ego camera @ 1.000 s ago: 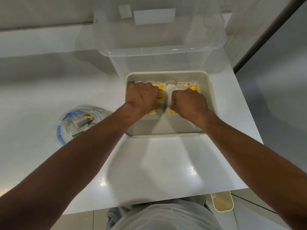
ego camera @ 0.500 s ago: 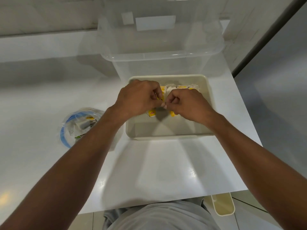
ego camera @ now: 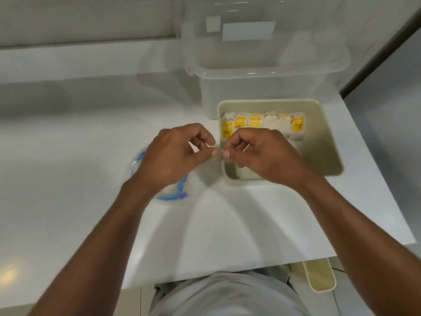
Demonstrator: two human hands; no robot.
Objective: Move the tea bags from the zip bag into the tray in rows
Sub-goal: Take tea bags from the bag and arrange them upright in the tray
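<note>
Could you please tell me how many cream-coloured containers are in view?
2: the tray holding tea bags on the white table, and a smaller container below the table's near edge, lower right. The arms cover some tabletop, so another could be hidden.

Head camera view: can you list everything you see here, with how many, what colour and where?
tea bags: one row, number unclear, white with yellow tags, tray's far end
tray: one, cream, on table, right of centre
zip bag: one, clear with blue edge, on table left of tray
storage bin: one, clear, behind tray
table: one, white, across the view
small container: one, cream, below table's near edge
left hand, right hand: two, fingers curled, tips nearly meeting by tray's left rim; anything pinched too small to tell
</note>
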